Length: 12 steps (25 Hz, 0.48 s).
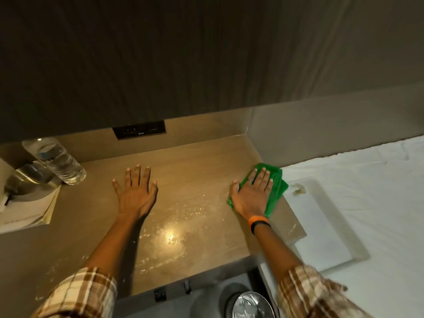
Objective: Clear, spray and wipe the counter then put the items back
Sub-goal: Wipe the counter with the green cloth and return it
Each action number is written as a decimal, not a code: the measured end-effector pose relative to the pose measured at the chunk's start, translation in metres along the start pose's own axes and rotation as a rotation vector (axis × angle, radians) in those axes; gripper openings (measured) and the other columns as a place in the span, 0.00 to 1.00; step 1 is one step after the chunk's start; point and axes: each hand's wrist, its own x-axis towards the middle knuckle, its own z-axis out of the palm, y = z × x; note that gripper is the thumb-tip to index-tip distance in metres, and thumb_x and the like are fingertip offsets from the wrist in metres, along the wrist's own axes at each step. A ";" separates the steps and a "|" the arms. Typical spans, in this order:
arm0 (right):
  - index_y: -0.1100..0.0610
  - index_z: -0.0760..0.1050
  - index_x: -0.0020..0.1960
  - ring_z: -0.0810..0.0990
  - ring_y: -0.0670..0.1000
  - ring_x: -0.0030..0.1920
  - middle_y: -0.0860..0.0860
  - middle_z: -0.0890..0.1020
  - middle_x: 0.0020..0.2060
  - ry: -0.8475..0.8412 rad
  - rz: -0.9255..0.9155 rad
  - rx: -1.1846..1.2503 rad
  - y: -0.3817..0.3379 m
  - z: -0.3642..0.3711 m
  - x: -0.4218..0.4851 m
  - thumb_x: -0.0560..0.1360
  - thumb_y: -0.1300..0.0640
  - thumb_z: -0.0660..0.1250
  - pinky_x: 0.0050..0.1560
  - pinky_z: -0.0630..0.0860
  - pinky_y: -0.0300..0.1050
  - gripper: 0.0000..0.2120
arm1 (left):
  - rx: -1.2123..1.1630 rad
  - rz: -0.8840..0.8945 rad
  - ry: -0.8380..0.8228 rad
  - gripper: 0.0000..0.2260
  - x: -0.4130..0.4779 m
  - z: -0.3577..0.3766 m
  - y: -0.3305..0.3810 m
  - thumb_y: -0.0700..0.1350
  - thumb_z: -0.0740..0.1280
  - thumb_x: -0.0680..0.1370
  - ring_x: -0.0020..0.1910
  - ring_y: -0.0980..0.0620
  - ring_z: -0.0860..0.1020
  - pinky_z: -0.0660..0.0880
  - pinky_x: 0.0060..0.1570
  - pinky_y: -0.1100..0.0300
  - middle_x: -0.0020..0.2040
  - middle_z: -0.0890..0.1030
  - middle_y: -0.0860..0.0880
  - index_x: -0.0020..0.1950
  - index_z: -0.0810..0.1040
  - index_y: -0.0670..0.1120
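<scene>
Plaid sleeves (78, 292) cropped, green cloth (274, 193) half-covered

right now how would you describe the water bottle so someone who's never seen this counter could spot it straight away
Start at the tan counter under the dark wall panel and look to its far left corner. There a clear plastic water bottle with a pale label stands just behind an open booklet. It is the only see-through, ribbed thing there, far from the green cloth under the right hand.
</scene>
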 end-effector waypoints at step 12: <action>0.55 0.43 0.81 0.42 0.50 0.81 0.51 0.45 0.81 -0.221 -0.988 -0.188 -0.020 -0.003 0.064 0.82 0.49 0.52 0.80 0.40 0.49 0.32 | -0.008 0.003 -0.005 0.31 -0.003 0.002 -0.003 0.65 0.38 0.79 0.81 0.46 0.42 0.42 0.75 0.32 0.82 0.46 0.50 0.81 0.44 0.56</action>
